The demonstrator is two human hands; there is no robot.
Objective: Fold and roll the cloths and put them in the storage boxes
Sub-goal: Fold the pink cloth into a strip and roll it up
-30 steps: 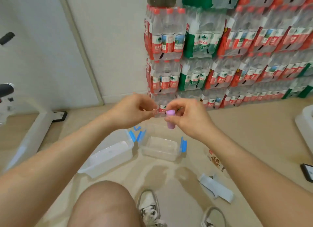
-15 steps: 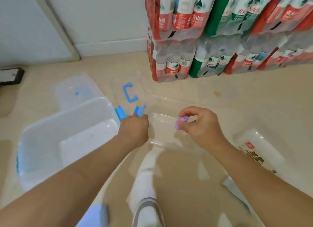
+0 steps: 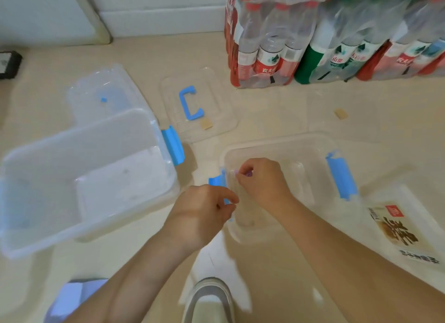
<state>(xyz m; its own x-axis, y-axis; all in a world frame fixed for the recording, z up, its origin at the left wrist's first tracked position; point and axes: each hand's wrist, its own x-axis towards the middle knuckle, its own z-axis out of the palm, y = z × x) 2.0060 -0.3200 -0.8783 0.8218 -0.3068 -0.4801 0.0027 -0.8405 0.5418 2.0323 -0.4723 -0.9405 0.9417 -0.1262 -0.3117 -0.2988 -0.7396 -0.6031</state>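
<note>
Right hand [image 3: 261,180] grip pinching pink cloth roll [image 3: 248,174] inside small box [image 3: 277,143] left rim, left hand [image 3: 204,213] grip loosely curled, empty

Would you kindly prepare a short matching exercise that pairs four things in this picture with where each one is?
Things:
1. purple rolled cloth
2. small clear box
3. large frosted box
4. lid with blue handle

Places:
a. flat on the floor, near the bottle packs
b. pinched in the right hand
c. on the floor to the left, open
d. under the right hand, blue clips at its ends

Pairs: 1-b, 2-d, 3-c, 4-a
</note>
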